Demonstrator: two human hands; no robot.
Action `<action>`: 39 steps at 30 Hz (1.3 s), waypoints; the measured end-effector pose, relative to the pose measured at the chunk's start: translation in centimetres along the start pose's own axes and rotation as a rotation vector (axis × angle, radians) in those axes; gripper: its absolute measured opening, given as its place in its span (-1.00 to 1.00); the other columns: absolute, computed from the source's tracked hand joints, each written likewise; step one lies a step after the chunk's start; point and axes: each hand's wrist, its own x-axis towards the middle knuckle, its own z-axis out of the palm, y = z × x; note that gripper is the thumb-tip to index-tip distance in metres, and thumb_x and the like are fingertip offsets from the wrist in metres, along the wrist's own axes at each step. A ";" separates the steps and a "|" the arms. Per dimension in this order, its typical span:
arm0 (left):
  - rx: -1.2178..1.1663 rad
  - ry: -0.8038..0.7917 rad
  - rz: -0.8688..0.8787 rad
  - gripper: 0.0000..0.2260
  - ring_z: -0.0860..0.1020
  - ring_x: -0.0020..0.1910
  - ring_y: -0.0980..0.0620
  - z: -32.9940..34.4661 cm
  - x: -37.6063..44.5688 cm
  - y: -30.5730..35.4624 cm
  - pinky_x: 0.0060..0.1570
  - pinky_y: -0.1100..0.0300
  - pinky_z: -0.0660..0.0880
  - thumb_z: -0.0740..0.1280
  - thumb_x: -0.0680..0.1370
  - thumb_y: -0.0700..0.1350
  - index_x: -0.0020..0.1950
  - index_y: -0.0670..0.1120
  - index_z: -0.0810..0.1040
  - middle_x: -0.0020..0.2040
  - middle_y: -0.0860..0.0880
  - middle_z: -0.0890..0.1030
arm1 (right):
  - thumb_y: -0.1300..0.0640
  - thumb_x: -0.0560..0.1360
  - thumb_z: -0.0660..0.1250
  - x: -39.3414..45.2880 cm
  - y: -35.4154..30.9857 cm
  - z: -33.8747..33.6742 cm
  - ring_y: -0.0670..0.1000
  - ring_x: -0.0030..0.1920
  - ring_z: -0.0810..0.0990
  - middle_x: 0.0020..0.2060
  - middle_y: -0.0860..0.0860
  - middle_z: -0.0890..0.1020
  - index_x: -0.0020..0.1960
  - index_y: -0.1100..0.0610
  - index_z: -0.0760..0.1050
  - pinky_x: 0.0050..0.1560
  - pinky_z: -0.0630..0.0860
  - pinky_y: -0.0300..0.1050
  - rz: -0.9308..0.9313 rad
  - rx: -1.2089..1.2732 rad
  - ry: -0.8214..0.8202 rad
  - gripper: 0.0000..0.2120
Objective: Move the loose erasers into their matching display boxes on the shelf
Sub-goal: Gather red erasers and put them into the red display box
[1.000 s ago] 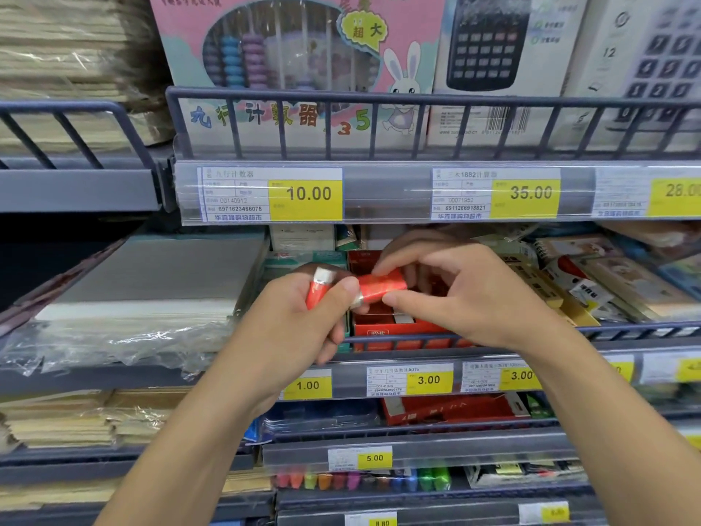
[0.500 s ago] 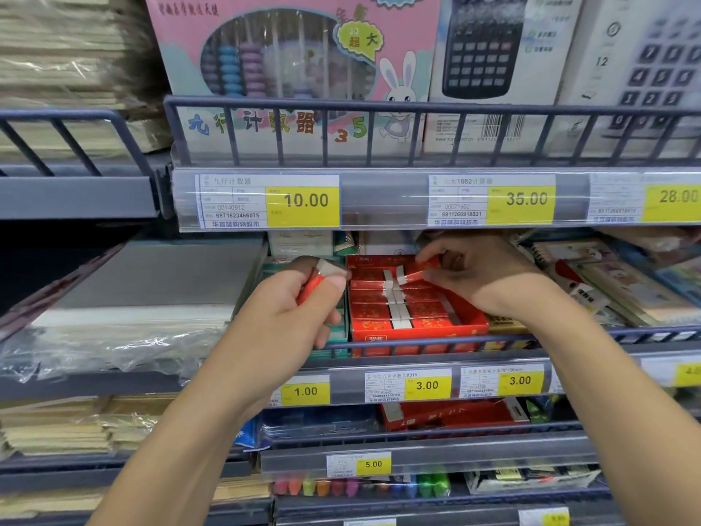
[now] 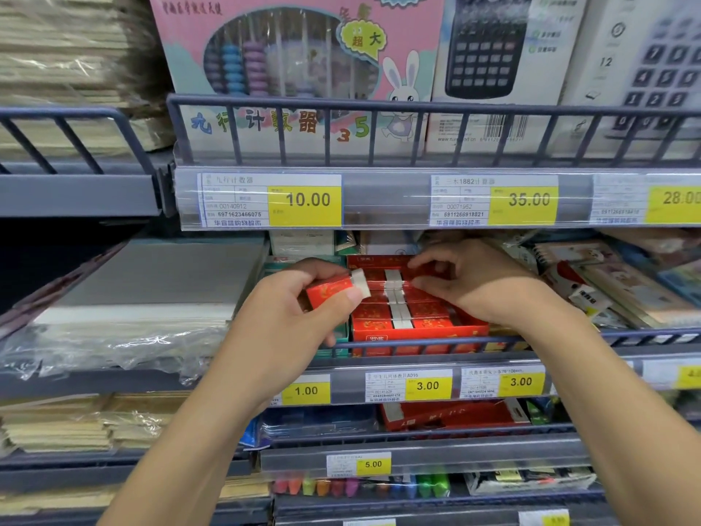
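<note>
A red display box [image 3: 421, 332] of red-sleeved erasers with white ends stands on the middle shelf behind the wire rail. My left hand [image 3: 288, 324] is just left of the box and grips one loose red eraser [image 3: 329, 290], white end pointing right. My right hand [image 3: 481, 286] reaches over the box's back right part. Its forefinger and thumb pinch a red eraser [image 3: 430, 274] lying among the back rows. Rows of erasers fill the box; my right hand hides its far right side.
A grey wire rail [image 3: 569, 337] runs along the shelf front, above yellow price tags [image 3: 428, 386]. Plastic-wrapped paper stacks [image 3: 144, 294] lie to the left, notebooks [image 3: 614, 294] to the right. The shelf above, close overhead, holds an abacus box [image 3: 288, 70] and calculator boxes.
My right hand carried its red eraser from in front of the box to the back right rows and lowered it in. My left hand turned its eraser flatter, staying beside the box.
</note>
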 end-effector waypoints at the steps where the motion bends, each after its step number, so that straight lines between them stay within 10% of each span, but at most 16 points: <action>1: 0.014 0.013 0.006 -0.93 0.63 -0.34 0.12 0.1 0.0 0.0 -0.17 0.08 0.53 0.45 0.53 0.19 0.00 0.30 0.66 -0.25 0.00 0.72 | -0.04 0.53 0.42 -0.5 -0.2 0.0 -0.16 -0.18 0.54 -0.12 -0.17 0.56 0.14 -0.20 0.60 -0.20 0.41 -0.34 -0.031 0.061 0.038 -0.81; 10: 0.045 0.017 0.003 -0.86 0.68 -0.30 0.09 1.3 0.6 0.5 -0.11 0.05 0.62 0.46 0.57 0.04 0.08 0.05 0.63 -0.22 0.06 0.73 | 0.11 0.48 0.52 -3.9 -3.5 1.0 -0.02 -0.09 0.63 0.04 -0.15 0.67 0.21 -0.04 0.62 -0.02 0.56 -0.11 -0.438 0.331 0.056 -0.69; 16: 0.439 0.105 0.019 -0.70 0.58 -0.13 0.31 1.4 0.4 0.8 -0.27 0.44 0.42 0.36 0.49 0.32 0.06 0.16 0.54 -0.19 0.22 0.63 | -0.02 0.48 0.50 -2.7 -2.0 0.6 -0.18 -0.15 0.61 -0.20 -0.19 0.66 0.01 -0.21 0.63 -0.18 0.47 -0.40 -0.247 0.283 0.168 -0.86; 20: 0.741 0.040 -0.025 -0.61 0.36 -0.34 0.26 1.5 0.2 1.2 -0.43 0.32 0.16 0.33 0.55 0.34 -0.27 0.16 0.27 -0.36 0.22 0.37 | 0.03 0.45 0.53 -1.0 -1.2 0.8 -0.18 -0.24 0.58 -0.23 -0.14 0.63 0.01 -0.18 0.65 -0.18 0.49 -0.35 -0.094 0.312 0.098 -0.82; 27: 0.693 -0.064 -0.029 -0.71 0.55 -0.16 0.27 1.4 0.5 0.2 -0.21 0.21 0.53 0.30 0.60 0.26 0.18 0.16 0.64 -0.23 0.30 0.58 | 0.06 0.40 0.54 0.5 -1.4 2.0 -0.24 -0.29 0.55 -0.27 -0.18 0.59 -0.12 -0.25 0.63 -0.19 0.46 -0.33 -0.135 0.266 -0.027 -0.79; 32: 0.692 -0.057 -0.025 -0.74 0.52 -0.22 0.31 1.4 0.5 0.2 -0.35 0.32 0.39 0.31 0.60 0.26 0.15 0.17 0.66 -0.34 0.28 0.52 | 0.06 0.41 0.54 0.8 -1.5 2.3 -0.18 -0.22 0.57 -0.18 -0.14 0.62 -0.15 -0.27 0.62 -0.12 0.51 -0.23 -0.138 0.255 -0.041 -0.78; 39: 0.718 -0.089 -0.014 -0.78 0.62 -0.07 0.10 1.3 1.3 0.7 -0.05 0.05 0.62 0.32 0.59 0.24 0.14 0.18 0.58 -0.12 0.19 0.68 | -0.05 0.45 0.51 0.5 -1.3 1.5 -0.14 -0.02 0.56 0.02 -0.15 0.59 0.08 -0.17 0.68 0.06 0.47 -0.27 -0.152 0.215 -0.099 -0.80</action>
